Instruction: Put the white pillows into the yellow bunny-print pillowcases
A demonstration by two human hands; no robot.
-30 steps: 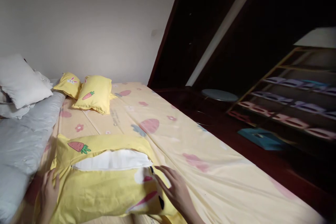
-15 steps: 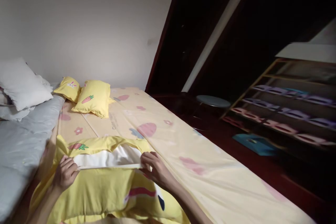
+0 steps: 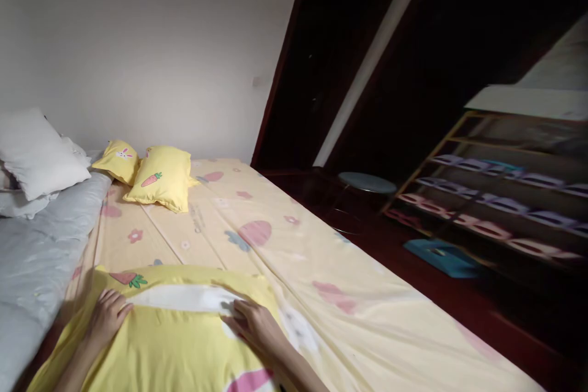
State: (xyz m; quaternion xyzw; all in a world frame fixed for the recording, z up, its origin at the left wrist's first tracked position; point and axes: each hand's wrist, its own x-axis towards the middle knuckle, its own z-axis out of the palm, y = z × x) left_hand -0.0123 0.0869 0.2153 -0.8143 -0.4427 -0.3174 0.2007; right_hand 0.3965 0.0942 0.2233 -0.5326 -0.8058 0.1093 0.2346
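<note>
On bed (image 3: 390, 318), yellow carrot-print pillowcase (image 3: 169, 343) gaping, white insert (image 3: 179, 297), probably pillow.

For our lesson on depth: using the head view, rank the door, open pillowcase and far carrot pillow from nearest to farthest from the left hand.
1. Open pillowcase: right at the left hand.
2. Far carrot pillow: ahead, toward the far end of the bed.
3. Door: beyond the bed, to the right.

Pillowcase (image 3: 174, 346) on bed (image 3: 390, 318), pillows (image 3: 173, 165) behind

Yellow pillowcase (image 3: 174, 346), gaping, white pillow (image 3: 179, 297) seemingly inside
</note>
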